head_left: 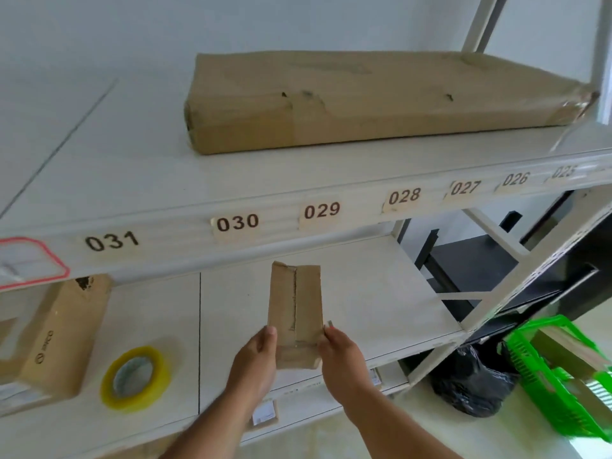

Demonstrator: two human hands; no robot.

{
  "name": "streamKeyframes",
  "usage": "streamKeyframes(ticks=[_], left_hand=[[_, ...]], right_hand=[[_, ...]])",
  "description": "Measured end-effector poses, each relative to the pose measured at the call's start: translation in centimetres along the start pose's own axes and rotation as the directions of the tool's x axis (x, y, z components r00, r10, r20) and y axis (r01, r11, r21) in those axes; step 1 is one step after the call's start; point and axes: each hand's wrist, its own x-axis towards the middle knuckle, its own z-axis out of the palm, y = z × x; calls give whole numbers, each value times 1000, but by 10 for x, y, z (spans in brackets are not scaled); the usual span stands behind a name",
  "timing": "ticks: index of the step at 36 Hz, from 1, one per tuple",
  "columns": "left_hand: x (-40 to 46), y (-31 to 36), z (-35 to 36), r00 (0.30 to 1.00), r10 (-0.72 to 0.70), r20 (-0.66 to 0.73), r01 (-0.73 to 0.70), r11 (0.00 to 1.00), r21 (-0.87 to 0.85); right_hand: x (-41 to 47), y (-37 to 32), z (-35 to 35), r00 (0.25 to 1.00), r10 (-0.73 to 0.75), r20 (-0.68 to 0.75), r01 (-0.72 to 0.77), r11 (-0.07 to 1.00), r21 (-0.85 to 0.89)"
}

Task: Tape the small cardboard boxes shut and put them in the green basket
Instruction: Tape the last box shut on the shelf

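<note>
A small, narrow cardboard box [295,306] stands upright above the lower shelf, its flap seam facing me with clear tape across its lower part. My left hand [256,356] grips its lower left edge and my right hand [339,354] grips its lower right edge, with a small grey thing between the right fingers. A roll of yellowish clear tape [137,377] lies flat on the lower shelf to the left. The green basket [563,376] sits on the floor at the lower right, holding cardboard boxes.
A large flat cardboard box [364,97] lies on the upper shelf [132,167], whose front edge bears number labels. Another brown box [63,332] stands at the left of the lower shelf [364,293]. A black bag [473,382] lies on the floor beside the basket.
</note>
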Motion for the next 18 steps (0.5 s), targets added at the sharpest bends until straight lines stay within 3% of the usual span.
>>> streamKeyframes(ticks=[4, 10, 18], left_hand=[[-41, 13, -22, 991, 133, -17, -131, 988, 81], [-75, 27, -30, 975, 222, 14, -221, 975, -34], [-103, 46, -14, 929, 363, 76, -361, 932, -33]], right_hand=[[-40, -28, -9, 998, -5, -68, 13, 992, 123], [-82, -52, -23, 989, 26, -146, 5, 978, 210], [-120, -58, -60, 970, 61, -237, 10, 958, 286]])
